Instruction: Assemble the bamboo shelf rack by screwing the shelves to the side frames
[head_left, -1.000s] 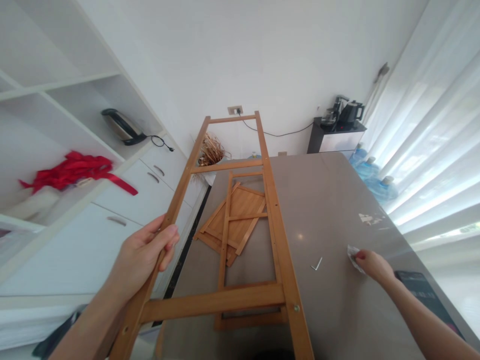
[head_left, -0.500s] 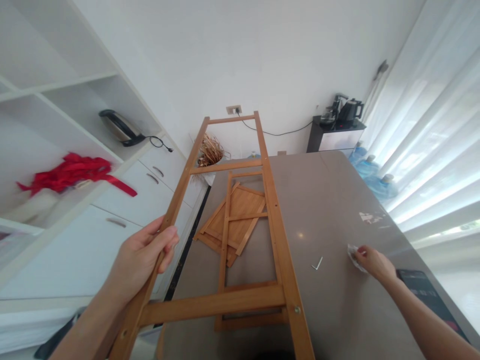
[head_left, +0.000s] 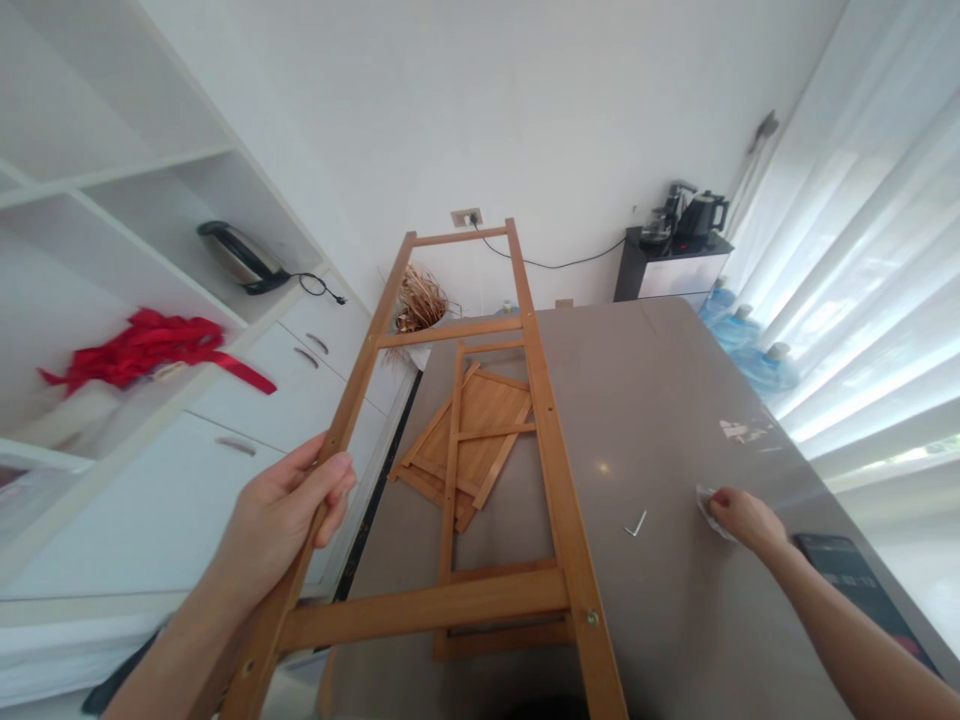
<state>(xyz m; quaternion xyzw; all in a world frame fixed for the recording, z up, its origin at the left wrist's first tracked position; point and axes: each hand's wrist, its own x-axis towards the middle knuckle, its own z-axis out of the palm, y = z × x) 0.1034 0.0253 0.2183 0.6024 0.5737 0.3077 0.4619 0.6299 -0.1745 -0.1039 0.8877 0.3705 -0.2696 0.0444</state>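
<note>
My left hand (head_left: pixel 289 510) is closed around the left rail of a tall wooden ladder-like frame (head_left: pixel 559 500), which stands tilted over the grey table (head_left: pixel 660 400). Far to the right, my right hand (head_left: pixel 739 520) rests on the tabletop with its fingers pinched on a small clear plastic bag (head_left: pixel 706 500). A small metal hex key (head_left: pixel 636 524) lies on the table between the frame and my right hand. Behind the frame, more wooden frame parts and a slatted panel (head_left: pixel 472 435) lie flat on the table.
A dark phone (head_left: pixel 844 575) lies beside my right forearm. White shelves and cabinets (head_left: pixel 247 400) line the left wall, holding a kettle (head_left: pixel 236 255) and red cloth (head_left: pixel 146 345). A black stand with kettles (head_left: pixel 675 262), water bottles (head_left: pixel 750 350) and curtains are at the right.
Almost nothing has moved; my right hand has shifted slightly on the plastic bag, and the view has drifted a little.
</note>
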